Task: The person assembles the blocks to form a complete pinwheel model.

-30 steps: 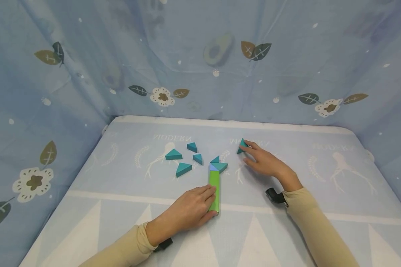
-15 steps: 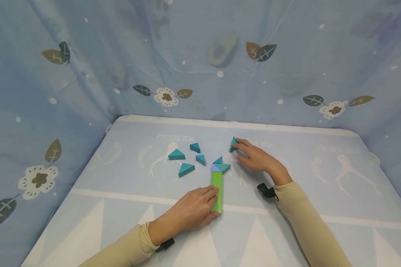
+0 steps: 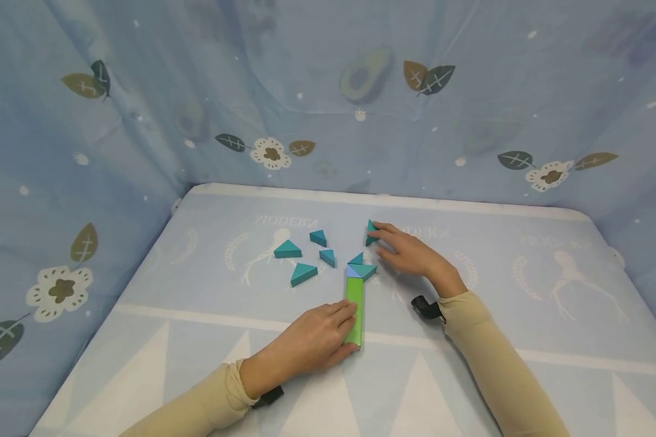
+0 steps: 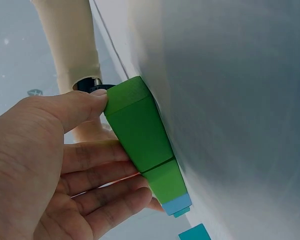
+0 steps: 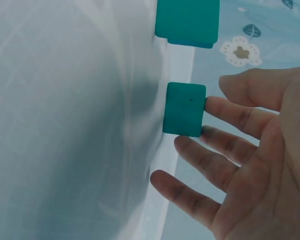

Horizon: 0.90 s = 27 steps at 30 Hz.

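Observation:
In the head view, my left hand [image 3: 311,338] rests along a green bar of blocks [image 3: 353,294], thumb at its near end. A seam in the green blocks [image 4: 140,130] shows in the left wrist view. At the bar's far end lie a light blue triangular block [image 3: 352,272], a larger teal triangular block [image 3: 365,271] to its right and a small teal triangular block [image 3: 356,259] beyond. Past these, my right hand [image 3: 409,250] touches a teal triangular block [image 3: 369,236] with extended fingertips. The right wrist view shows that block's rectangular side [image 5: 185,110], with the thumb off it.
Several loose teal triangular blocks, among them a larger one [image 3: 304,274] and a smaller one [image 3: 327,257], lie left of the bar. A patterned cloth covers the table [image 3: 197,285]. A blue curtain [image 3: 328,109] hangs behind the far edge.
My right hand has slid leftward across the table, and the teal triangular block at its fingertips has moved left with it. The left hand stays on the green bar.

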Tool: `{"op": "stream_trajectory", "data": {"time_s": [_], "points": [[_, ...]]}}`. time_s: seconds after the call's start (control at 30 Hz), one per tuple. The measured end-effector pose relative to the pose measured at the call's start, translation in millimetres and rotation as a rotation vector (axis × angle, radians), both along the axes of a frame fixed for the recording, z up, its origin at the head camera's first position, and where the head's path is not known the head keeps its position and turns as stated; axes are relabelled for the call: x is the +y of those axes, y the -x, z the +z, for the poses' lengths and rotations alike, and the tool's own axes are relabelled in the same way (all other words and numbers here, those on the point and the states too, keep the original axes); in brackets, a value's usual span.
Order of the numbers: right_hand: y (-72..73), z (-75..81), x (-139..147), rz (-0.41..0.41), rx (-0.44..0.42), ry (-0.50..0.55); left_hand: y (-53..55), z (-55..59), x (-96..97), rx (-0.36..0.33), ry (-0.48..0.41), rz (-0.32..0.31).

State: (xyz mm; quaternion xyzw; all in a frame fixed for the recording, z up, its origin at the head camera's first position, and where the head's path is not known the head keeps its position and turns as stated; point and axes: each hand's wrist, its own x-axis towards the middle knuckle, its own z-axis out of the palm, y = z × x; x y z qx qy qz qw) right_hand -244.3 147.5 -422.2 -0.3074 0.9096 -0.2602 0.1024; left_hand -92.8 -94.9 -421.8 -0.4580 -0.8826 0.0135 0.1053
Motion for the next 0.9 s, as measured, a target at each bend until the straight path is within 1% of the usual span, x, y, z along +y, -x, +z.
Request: {"op": "stream_trajectory", "data": {"time_s": [0.13,0.33,0.4,0.67,0.9], "points": [[-0.8,1.2,-2,-0.001,-0.001,0.0,0.0,-0.3,-0.7,0.007,-0.008,-0.006],[0.5,-0.3,-4,-0.006,0.063,-0.002,-0.1,0.4,-1.8,0.023,-0.008,-0.002],[0.0,-0.3,-5,-0.007,0.061,-0.003,-0.1,0.5,-2.0,0.023,-0.006,0.0],[-8.7,2.8,-16,0.021,0.058,-0.012,0.5,1.1,-1.8,0.025,-0.008,-0.001],[-15.4,4.3,-24,0.027,0.071,-0.039,0.5,0.7,-0.9,0.008,0.008,0.007]]}}
